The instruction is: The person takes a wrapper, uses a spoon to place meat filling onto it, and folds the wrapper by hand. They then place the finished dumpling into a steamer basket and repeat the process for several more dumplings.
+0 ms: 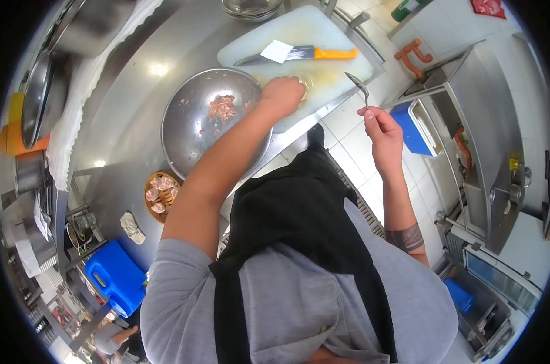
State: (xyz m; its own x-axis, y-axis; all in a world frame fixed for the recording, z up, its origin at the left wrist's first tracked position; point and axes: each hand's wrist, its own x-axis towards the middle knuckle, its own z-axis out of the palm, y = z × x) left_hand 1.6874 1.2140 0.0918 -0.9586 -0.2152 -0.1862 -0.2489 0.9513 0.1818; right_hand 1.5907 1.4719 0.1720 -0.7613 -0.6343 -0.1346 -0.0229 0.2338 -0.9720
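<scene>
My left hand (284,94) is over the near part of the white cutting board (363,67), its fingers curled at something thin and pale that I cannot make out. In my right hand (383,130) a metal spoon (361,88) is pinched by its handle, with its bowl end up beside the board's right edge. A knife with an orange handle (335,54) lies across the board, and a white square (277,51) rests on its blade. Under my left forearm stands a steel bowl (187,121) with minced meat (221,108) in it.
A round bamboo steamer (147,209) with several filled dumplings stands left of my left arm. Near it are a crumpled cloth (132,228) and a blue jug (117,276). More metal bowls (251,7) sit at the top. Another person (108,337) is at the lower left.
</scene>
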